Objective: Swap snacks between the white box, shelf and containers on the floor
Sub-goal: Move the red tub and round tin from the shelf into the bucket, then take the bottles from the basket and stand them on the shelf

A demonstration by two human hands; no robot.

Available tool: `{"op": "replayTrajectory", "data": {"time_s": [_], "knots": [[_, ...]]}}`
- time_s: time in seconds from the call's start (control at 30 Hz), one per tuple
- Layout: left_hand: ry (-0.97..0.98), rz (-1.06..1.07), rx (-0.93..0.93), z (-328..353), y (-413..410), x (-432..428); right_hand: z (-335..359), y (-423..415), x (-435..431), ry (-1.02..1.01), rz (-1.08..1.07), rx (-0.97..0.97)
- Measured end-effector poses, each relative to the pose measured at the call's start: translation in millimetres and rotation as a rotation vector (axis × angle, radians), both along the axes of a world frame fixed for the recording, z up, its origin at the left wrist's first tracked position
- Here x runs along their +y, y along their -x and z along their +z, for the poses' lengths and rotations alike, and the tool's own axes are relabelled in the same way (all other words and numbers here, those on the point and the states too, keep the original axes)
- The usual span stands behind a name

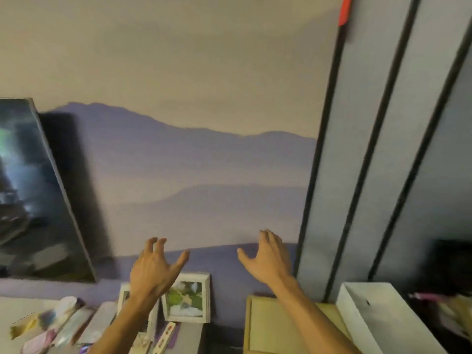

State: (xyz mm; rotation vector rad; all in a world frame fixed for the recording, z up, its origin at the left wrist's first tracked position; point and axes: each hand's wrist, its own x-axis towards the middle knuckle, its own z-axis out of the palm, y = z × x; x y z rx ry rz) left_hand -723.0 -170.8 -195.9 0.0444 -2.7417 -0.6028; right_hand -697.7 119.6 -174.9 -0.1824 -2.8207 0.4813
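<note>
Far left, loose snack packets lay heaped on the desk, blurred. I had my left hand raised before the mural wall, grip spread wide and empty. My right hand hung alongside, equally splayed, holding nothing. Right of it, the white box sat open beside a cardboard box. I judged those packets light, crinkly, slippery; best pinched at a sealed edge.

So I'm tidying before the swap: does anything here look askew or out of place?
The large dark canvas painting at the left leans tilted against the mountain-mural wall rather than hanging straight. Nothing looks spilled or damaged.
</note>
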Motion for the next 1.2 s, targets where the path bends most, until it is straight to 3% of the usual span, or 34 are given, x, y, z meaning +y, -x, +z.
{"op": "replayTrajectory", "data": {"time_s": [0.37, 0.77, 1.2], "knots": [[-0.007, -0.569, -0.029, -5, -73, 273, 1, -226, 217, 0.006, -0.559, 0.006], [-0.037, -0.962, -0.117, -12, -261, 558, -15, -498, 408, 0.085, -1.056, -0.022], [0.107, -1.229, -0.305, -92, -343, 729, -117, -602, 518, 0.215, -1.278, -0.145]]}}
